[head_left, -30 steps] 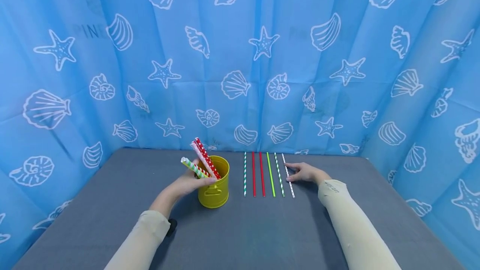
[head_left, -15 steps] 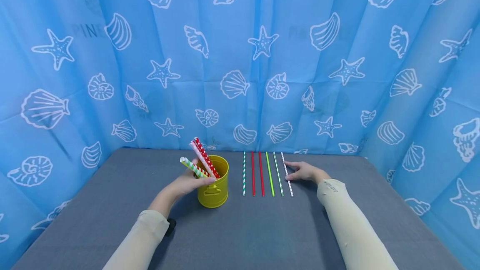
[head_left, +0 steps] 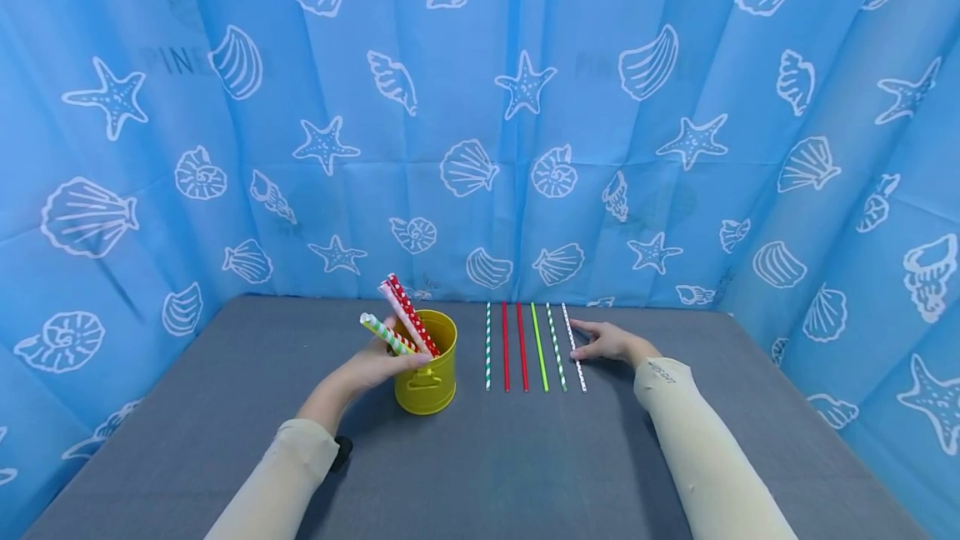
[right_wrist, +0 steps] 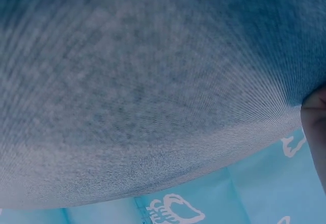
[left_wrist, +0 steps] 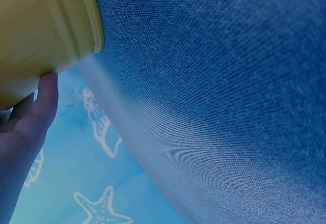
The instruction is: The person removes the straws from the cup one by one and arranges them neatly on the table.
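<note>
My left hand (head_left: 378, 365) grips a yellow metal bucket (head_left: 426, 390), its thumb at the front rim and fingers round the left side. In the left wrist view those fingers (left_wrist: 48, 94) lie against the bucket wall. Several paper straws (head_left: 411, 317), red dotted, pale pink and green striped, lean out of the bucket over the hand. On the table, my right hand (head_left: 611, 343) touches a white patterned straw (head_left: 568, 332) with outstretched thumb and forefinger. The right wrist view shows only part of the hand (right_wrist: 315, 127) at the right edge, without the straw.
Left of the white straw lie a green striped straw (head_left: 557, 348), a lime green straw (head_left: 540, 348), two red straws, one a red straw (head_left: 522, 348), and a teal striped straw (head_left: 488, 348). They form a row on the grey cloth (head_left: 540, 465). A blue shell-print curtain (head_left: 480, 215) stands behind.
Both hands stay in place on the bucket and at the white straw. The whole view has shifted very slightly; the straws keep their row.
</note>
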`<state>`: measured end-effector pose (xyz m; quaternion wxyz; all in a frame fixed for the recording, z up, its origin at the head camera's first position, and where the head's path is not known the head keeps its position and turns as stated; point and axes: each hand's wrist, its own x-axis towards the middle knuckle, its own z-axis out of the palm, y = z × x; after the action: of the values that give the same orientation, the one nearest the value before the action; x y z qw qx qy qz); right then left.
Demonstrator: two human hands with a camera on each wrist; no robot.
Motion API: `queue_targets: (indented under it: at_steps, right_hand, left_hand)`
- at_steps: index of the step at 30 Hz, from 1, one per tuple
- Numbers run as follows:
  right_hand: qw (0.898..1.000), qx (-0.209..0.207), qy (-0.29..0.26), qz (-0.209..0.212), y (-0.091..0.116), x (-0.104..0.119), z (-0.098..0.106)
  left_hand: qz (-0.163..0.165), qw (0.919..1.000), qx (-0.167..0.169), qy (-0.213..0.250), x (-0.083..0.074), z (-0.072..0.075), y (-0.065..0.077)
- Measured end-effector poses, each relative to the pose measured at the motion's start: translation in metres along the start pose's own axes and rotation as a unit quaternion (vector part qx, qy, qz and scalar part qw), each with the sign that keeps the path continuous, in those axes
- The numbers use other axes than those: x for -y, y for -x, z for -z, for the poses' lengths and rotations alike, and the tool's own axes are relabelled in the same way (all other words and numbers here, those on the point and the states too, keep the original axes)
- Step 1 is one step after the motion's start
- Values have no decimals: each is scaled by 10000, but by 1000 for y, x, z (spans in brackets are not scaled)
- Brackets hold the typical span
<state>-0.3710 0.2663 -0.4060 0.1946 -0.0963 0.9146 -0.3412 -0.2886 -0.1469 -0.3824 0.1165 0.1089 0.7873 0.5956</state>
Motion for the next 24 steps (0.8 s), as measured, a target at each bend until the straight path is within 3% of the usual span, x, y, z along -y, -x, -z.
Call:
queue_targets:
  at_steps: [8, 14, 18, 24]
  right_hand:
    - [9997, -87, -92, 207, 5, -4, 0]
    - [9985, -105, -517, -170, 16, 6, 2]
    - [9949, -528, -849, -124, 25, 20, 4]
    - [9795, -1357, -1410, 476, 30, 53, -6]
  left_hand:
    - [9, 10000, -6, -51, -1, 0, 3]
    - [61, 9999, -70, -43, -2, -2, 4]
    - [47, 10000, -56, 5, -1, -3, 5]
    - [25, 10000, -56, 23, -2, -1, 3]
